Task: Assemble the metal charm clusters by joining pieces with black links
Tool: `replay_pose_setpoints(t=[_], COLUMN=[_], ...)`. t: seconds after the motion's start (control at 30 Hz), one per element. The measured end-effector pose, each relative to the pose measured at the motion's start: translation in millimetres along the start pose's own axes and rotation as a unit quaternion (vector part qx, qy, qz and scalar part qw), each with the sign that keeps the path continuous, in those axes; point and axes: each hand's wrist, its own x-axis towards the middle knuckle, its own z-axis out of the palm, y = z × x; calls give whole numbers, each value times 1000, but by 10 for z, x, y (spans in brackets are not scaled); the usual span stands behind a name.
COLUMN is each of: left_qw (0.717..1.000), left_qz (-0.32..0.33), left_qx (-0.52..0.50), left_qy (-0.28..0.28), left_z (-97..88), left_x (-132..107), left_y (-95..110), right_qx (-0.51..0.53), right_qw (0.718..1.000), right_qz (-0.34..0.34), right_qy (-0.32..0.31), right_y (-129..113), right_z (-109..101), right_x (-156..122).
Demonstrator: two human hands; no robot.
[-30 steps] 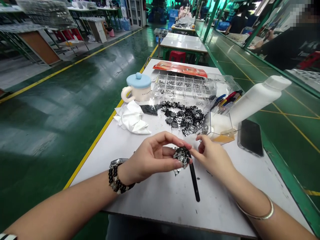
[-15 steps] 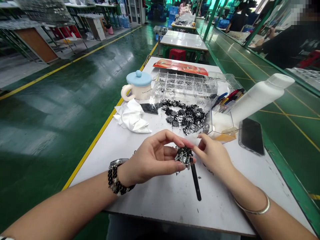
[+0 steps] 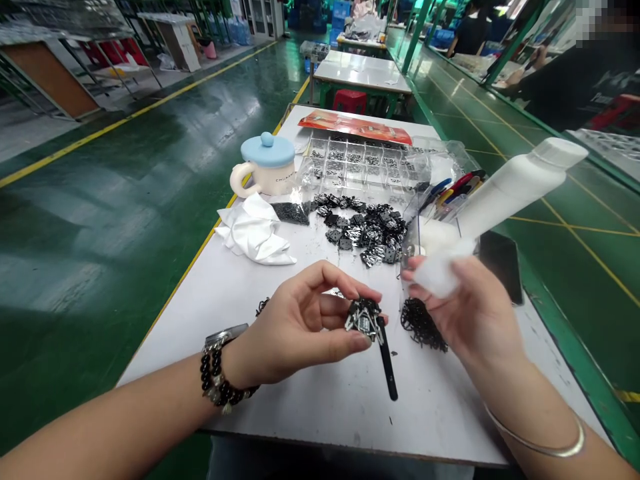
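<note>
Parts cluster (image 3: pixel 364 319) in left hand (image 3: pixel 300 327)

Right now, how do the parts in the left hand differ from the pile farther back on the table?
The bunch of parts is small and pinched in the left hand; the pile is far larger and lies spread loose on the table. Both are small, dark, shiny pieces.

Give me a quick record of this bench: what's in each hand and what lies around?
Left hand: pinches a parts cluster; a black stick runs down from it
Right hand: grips a blurred whitish bag, above small black bits
Table: parts pile, cloth, mug, tray, bottle, phone
</note>
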Motion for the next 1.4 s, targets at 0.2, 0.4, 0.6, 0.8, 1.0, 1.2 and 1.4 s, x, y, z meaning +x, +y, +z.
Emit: replay_pose_setpoints(t=[0.2, 0.4, 0.6, 0.8, 1.0, 1.2, 1.4], left_qw=[995, 990, 984, 984, 983, 983, 983], left_qz=[-25, -27, -21, -14, -16, -12, -13], left_qx=[87, 139, 176, 179, 183, 184, 184], left_qy=[48, 28, 12, 2, 4, 3, 12], left_z=[57, 81, 83, 73, 83, 86, 88], left_x=[-41, -41, -30, -32, -43, -38, -29], left_y=[-91, -186, -197, -204, -197, -194, -191], right_qx=[180, 112, 52, 19, 11, 18, 39], right_qw=[983, 985, 992, 993, 992, 993, 996], right_qz=[-15, -132, -113, -118, -124, -115, -80], right_qy=[41, 0, 12, 5, 20, 15, 26], right_y=[-304, -327, -319, -274, -293, -320, -343], right_z=[-154, -102, -103, -115, -105, -96, -61], right_x=[-88, -364, -481, -490, -505, -497, -481])
